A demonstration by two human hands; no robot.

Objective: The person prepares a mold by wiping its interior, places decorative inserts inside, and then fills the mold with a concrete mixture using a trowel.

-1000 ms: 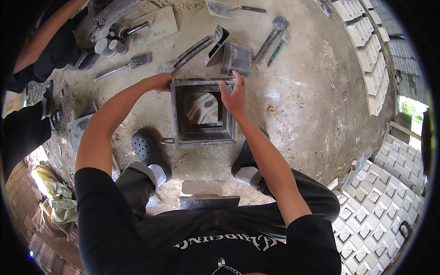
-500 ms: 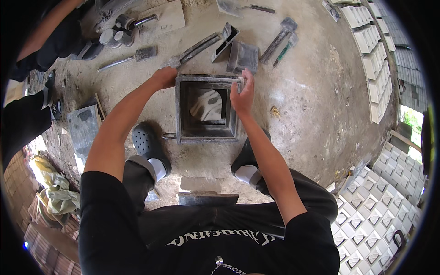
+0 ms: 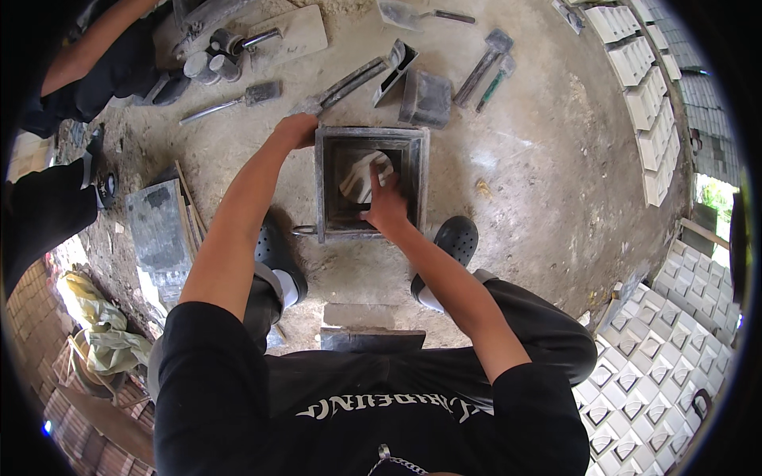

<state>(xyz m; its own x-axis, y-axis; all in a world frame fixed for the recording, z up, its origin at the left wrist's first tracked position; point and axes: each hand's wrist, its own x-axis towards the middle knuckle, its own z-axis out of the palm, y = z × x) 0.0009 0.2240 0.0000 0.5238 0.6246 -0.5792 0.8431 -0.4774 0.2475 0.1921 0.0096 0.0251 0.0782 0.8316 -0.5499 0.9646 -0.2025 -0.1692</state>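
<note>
A dark square mould [image 3: 321, 186] stands on the floor between my feet, its hollow facing up. Down inside lies a pale, curved piece [image 3: 355, 184] with dark streaks, partly covered by my fingers. My left hand [image 3: 298, 131] is closed around the mould's far left corner, its fingertips partly hidden. Reaching into the hollow, my right hand [image 3: 387, 208] has its index finger stretched over the pale piece and its thumb apart; it grips nothing. Whether the fingertip touches or hovers cannot be made out. A small metal loop [image 3: 304, 231] sticks out at the mould's near left.
Beyond the mould lie a dark block [image 3: 426, 99], an open metal frame [image 3: 395, 73], a long bar [image 3: 353, 85], a hammer [image 3: 484, 67] and trowels [image 3: 262, 93]. Pale vent blocks [image 3: 651, 119] line the right side. Another person's arm [image 3: 95, 51] shows at the upper left.
My right hand has left the mould's far right corner and moved down into its hollow, over the pale piece. My left hand stays at the far left corner. The view has shifted slightly.
</note>
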